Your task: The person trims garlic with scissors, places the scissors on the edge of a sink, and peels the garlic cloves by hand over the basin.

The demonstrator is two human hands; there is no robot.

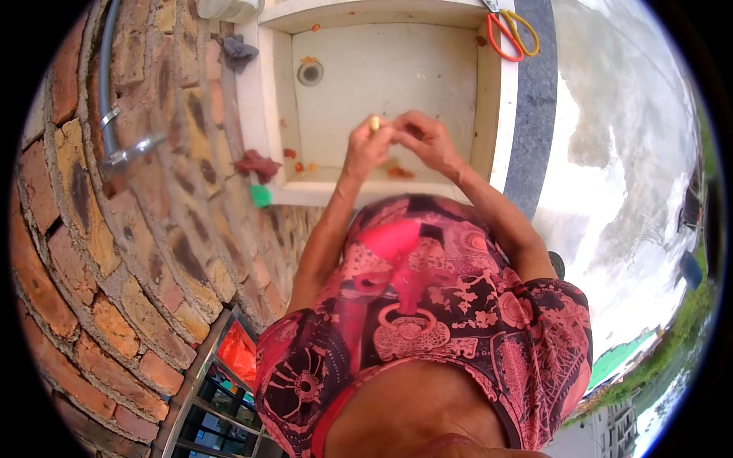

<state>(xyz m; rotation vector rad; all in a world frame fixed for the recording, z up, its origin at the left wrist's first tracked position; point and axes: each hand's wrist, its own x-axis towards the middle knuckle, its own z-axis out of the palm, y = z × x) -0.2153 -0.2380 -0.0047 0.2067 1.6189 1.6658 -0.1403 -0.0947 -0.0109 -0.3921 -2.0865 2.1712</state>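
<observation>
Both hands are raised over a white sink (496,114), their fingertips meeting. My left hand (366,149) is closed round a small pale-yellow piece (374,124), whose rounded end shows above the fingers; its kind is not clear. My right hand (429,143) has its fingers pinched together beside the left fingertips, and whatever they hold is too small to make out. Below the hands, orange-red scraps (400,173) lie on the sink floor near its front wall.
A drain (310,72) sits at the sink's far left. Red-and-yellow-handled scissors (513,37) lie on the right rim. A dark red cloth (257,165) and a green sponge (260,196) rest at the left rim. A metal tap (131,153) juts from the brick wall (183,191).
</observation>
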